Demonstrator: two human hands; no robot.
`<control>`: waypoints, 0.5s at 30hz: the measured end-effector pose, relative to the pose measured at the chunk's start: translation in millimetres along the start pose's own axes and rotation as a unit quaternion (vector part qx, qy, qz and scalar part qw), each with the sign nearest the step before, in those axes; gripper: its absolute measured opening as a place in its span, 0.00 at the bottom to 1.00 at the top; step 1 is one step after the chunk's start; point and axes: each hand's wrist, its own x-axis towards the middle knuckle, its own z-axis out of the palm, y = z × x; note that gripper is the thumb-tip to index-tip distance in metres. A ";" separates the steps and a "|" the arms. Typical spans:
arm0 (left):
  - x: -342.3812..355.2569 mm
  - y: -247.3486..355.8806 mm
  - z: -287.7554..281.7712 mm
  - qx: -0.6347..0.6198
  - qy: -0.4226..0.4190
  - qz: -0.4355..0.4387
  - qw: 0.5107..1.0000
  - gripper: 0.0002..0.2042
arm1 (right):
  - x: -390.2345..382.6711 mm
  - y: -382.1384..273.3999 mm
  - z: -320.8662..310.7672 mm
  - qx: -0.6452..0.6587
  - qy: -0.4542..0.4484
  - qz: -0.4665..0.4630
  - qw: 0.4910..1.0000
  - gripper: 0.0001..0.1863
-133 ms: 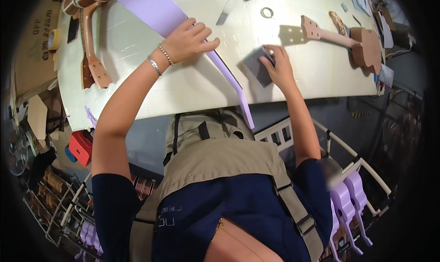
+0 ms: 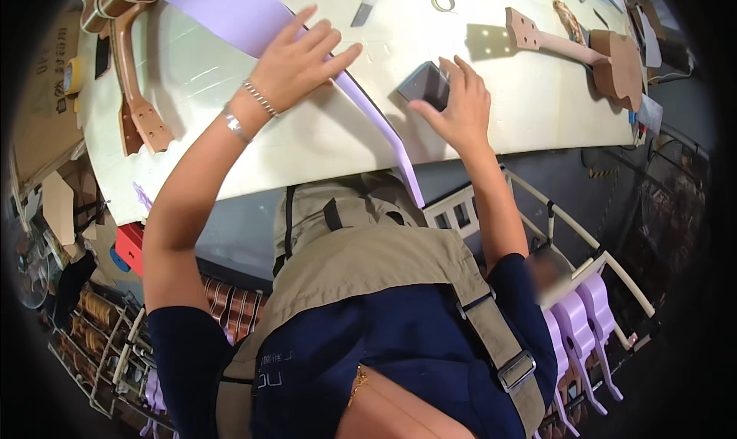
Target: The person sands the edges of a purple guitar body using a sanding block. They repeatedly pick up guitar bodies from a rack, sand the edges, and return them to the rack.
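**Purple guitar piece pinned flat, sanding block in the other hand**

While there's only the head view to go on, it shows plenty. Left hand (image 2: 295, 59) lies flat on a long lilac guitar-shaped piece (image 2: 230, 9), fingers spread and pressing down, so it isn't a closed grip at all, just an open palm on top. That lilac piece lies on the white tabletop (image 2: 307, 132) with its long axis running diagonally: the wide end sits at the upper left of the picture, and the narrow neck end (image 2: 407, 170) points down and to the right, sticking out past the near edge of the tabletop toward the person's body.

Right hand (image 2: 461, 105) has a loose grip curled around a small dark grey block (image 2: 424, 84), fingertips on its far side, thumb on the near side. The block sits on the tabletop just beside the neck, on its right; can't tell whether they touch.

Other stuff up there: a bare wooden guitar neck (image 2: 134, 94) at the left, a small wooden guitar body with neck (image 2: 591, 55) at the right, and a little ring (image 2: 443, 1) near the far edge. More lilac pieces (image 2: 583, 324) stand on a rack lower right.
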 end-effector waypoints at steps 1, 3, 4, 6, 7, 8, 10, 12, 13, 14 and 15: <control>2.5 -1.1 -16.3 -0.023 0.002 -0.018 1.000 0.20 | -5.3 -3.2 -0.8 -0.015 -0.017 -0.001 1.000 0.40; 17.6 -17.7 -48.1 -0.048 0.049 -0.037 0.997 0.20 | -12.2 1.6 -5.0 -0.037 -0.033 -0.011 0.999 0.40; 24.4 -31.3 -61.3 -0.047 0.089 -0.045 0.994 0.21 | -13.8 3.0 -9.3 0.019 -0.050 0.009 0.999 0.39; 24.8 -58.7 -67.5 -0.048 0.083 -0.080 0.992 0.17 | -14.5 2.3 -16.4 0.136 -0.086 0.042 0.986 0.38; 21.4 -72.3 -71.9 -0.044 0.075 -0.100 0.991 0.16 | -17.2 -0.8 -19.2 0.167 -0.101 0.036 0.980 0.37; 18.0 -81.2 -73.8 -0.040 0.068 -0.120 0.990 0.16 | -22.2 -4.6 -23.4 0.198 -0.116 0.029 0.973 0.36; 18.2 -92.6 -64.0 -0.122 0.044 -0.158 0.979 0.12 | -32.6 -13.9 -31.1 0.232 -0.113 0.033 0.965 0.35; 16.9 -99.0 -53.2 -0.180 0.046 -0.164 0.969 0.10 | -41.4 -15.8 -26.5 0.238 -0.079 0.011 0.968 0.35; 15.9 -100.7 -47.6 -0.198 0.061 -0.151 0.967 0.10 | -44.7 -16.0 -20.7 0.232 -0.062 0.013 0.971 0.34; 15.7 -101.6 -44.1 -0.215 0.075 -0.139 0.964 0.10 | -47.4 -16.1 -14.0 0.227 -0.046 0.013 0.973 0.34; 18.3 -102.8 -46.7 -0.213 0.061 -0.151 0.963 0.11 | -49.5 -16.7 -9.3 0.221 -0.031 0.015 0.975 0.33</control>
